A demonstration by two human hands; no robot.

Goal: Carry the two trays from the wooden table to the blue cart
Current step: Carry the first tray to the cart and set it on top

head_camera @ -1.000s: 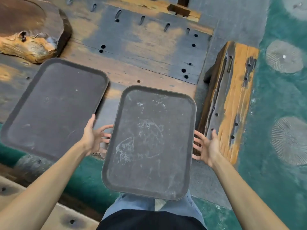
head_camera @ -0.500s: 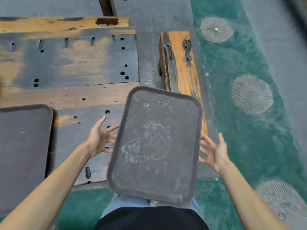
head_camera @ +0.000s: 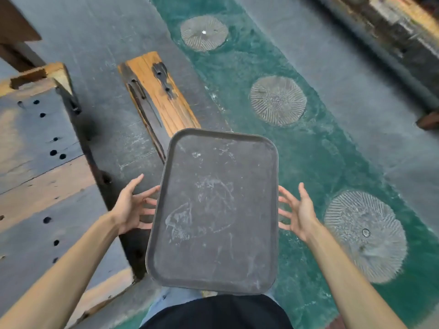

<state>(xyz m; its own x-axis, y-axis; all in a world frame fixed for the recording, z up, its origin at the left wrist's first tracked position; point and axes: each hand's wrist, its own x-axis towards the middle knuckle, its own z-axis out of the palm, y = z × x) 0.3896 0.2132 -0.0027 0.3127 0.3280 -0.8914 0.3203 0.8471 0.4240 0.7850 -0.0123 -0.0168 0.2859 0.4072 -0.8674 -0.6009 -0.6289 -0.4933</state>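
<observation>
Head view: I'm carrying tray (head_camera: pixel 215 210) off surface (head_camera: pixel 45 186), now over floor; second tray gone from sight. Left hand (head_camera: pixel 130 207), right hand (head_camera: pixel 300 216): grip spread, fingertips supporting tray edges. Cart unseen.

A dark grey rectangular tray (head_camera: pixel 215 212) with rounded corners and a low raised rim is held level in the air, its long sides running near to far and its top face turned up toward the camera. The flat inner surface is empty and dull, marked with pale scuffs and whitish smears, the heaviest patch lying left of centre. The left hand (head_camera: pixel 129 207) supports it under the left long edge and the right hand (head_camera: pixel 300 214) under the right long edge, fingers spread beneath the rim. The wooden table (head_camera: pixel 35 186), weathered grey and tan with dark round holes, lies to the left of the tray.
</observation>
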